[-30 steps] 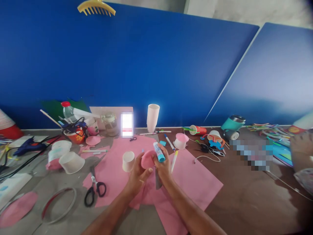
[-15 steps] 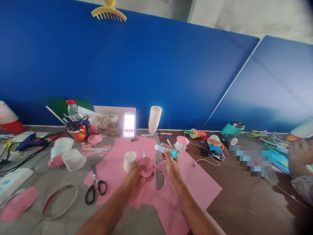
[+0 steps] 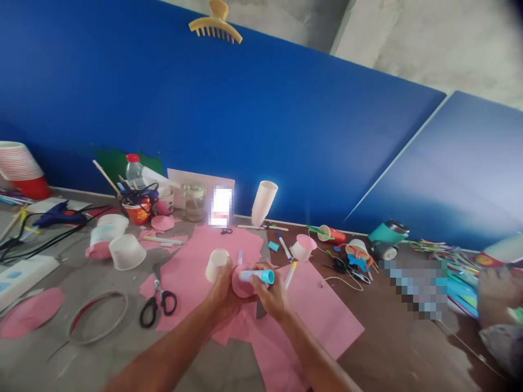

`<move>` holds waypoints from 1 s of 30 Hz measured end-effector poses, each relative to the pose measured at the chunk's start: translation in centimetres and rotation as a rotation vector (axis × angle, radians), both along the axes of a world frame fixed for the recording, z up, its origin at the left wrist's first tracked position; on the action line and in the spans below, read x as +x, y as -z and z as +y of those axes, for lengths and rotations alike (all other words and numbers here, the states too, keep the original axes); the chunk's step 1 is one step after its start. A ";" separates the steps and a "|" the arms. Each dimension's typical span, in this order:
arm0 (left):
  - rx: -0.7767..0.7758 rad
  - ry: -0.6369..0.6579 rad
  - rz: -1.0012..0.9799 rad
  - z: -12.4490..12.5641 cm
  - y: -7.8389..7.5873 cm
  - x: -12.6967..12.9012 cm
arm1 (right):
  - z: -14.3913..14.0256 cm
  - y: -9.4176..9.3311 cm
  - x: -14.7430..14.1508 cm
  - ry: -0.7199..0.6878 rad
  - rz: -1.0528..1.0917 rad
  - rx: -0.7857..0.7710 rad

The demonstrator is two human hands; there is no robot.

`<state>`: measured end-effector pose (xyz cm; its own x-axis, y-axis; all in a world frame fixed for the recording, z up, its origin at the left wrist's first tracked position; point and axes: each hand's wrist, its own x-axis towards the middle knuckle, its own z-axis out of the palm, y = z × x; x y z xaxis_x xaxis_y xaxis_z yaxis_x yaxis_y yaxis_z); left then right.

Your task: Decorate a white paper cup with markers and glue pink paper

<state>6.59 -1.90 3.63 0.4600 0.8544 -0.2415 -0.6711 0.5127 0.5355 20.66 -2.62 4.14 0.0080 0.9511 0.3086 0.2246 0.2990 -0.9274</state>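
My left hand (image 3: 223,291) grips a round pink paper piece (image 3: 239,288) at its left side. In my right hand (image 3: 273,296) is a glue stick (image 3: 255,276) with a pale tube and a bright blue end. It lies across the paper circle, its pale end towards the left; I cannot tell if the tip touches the paper. A white paper cup (image 3: 216,264) stands just behind my left fingers. Pink paper sheets (image 3: 314,299) lie beneath and around both hands. A small blue cap (image 3: 273,246) rests behind the right hand.
Black-handled scissors (image 3: 157,305) and a tape-like ring (image 3: 98,318) lie to the left. A pink-topped cup (image 3: 303,247) and tangled cable (image 3: 347,264) are at right. Stacked white cups (image 3: 265,201) lean at the blue partition (image 3: 245,109). Another person's hand (image 3: 500,294) is far right.
My right hand has moved left and down, bringing the glue stick over the pink circle. The left hand still holds the circle. The camera view has tilted slightly.
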 end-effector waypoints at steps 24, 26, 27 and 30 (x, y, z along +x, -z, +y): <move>-0.068 -0.049 -0.001 -0.1 -0.4 0.1 | -0.2 1.6 -0.4 0.021 -0.159 0.178; -0.072 -0.064 0.015 -0.1 -0.5 0.1 | -0.1 1.5 -0.3 -0.001 -0.157 0.169; -0.067 -0.061 0.018 0.0 -0.6 0.2 | -0.1 1.5 -0.3 -0.014 -0.160 0.169; -0.068 -0.049 0.028 0.2 -0.4 0.2 | -0.1 1.3 -0.1 -0.047 -0.171 0.177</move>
